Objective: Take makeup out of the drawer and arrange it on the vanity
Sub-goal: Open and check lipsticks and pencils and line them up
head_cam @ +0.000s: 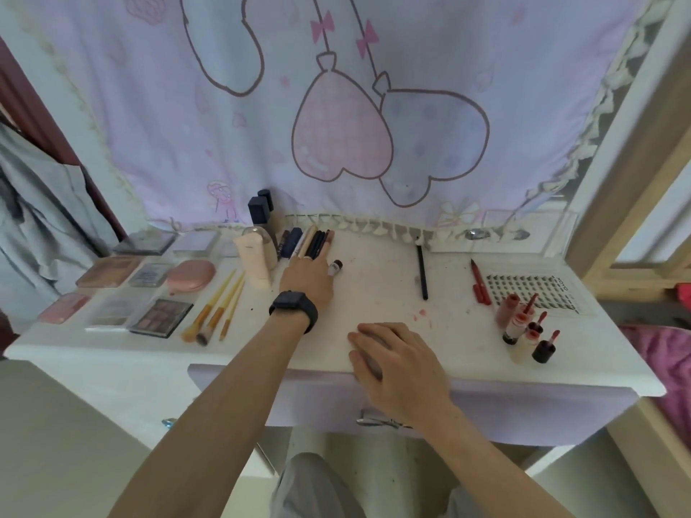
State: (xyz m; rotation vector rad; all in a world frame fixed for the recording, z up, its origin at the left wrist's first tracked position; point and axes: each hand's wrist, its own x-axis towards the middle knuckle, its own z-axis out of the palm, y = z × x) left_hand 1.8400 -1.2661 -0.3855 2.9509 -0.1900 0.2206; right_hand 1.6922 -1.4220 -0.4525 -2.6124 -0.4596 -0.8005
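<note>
So the left hand (306,276), with a black watch (293,307) on the wrist, is reached out to the back of the white desk (377,297). Its fingers are stretched out fairly straight on the near ends of a row of pencils and liners (310,241) lined up under the fringe of the cloth. The hand covers the lower ends of a few, so I can't count them properly. A small tube with a dark cap (335,267) lies right against the thumb side of that hand, and I honestly can't tell if the thumb is touching it. The right hand (396,353) lies palm down near the front edge of the desk, fingers relaxed and a bit spread, holding nothing. The makeup is out on the desk: palettes (160,317) and a pink compact (190,274) on the left, though the ones at the back are too blurry to read. Next come three brushes (217,308), a cream tube (254,265) and two dark-capped bottles (260,209) behind it. Further right are a black pencil (422,272), a red pen (481,284), a lash tray (531,289) and a cluster of open lip glosses (523,329) with their wands standing out. The drawer (504,409) front shows under the desk edge, its handle (374,421) partly hidden by the right wrist, and its inside isn't visible. A pastel balloon-print cloth (336,106) covers whatever is behind the desk.
</note>
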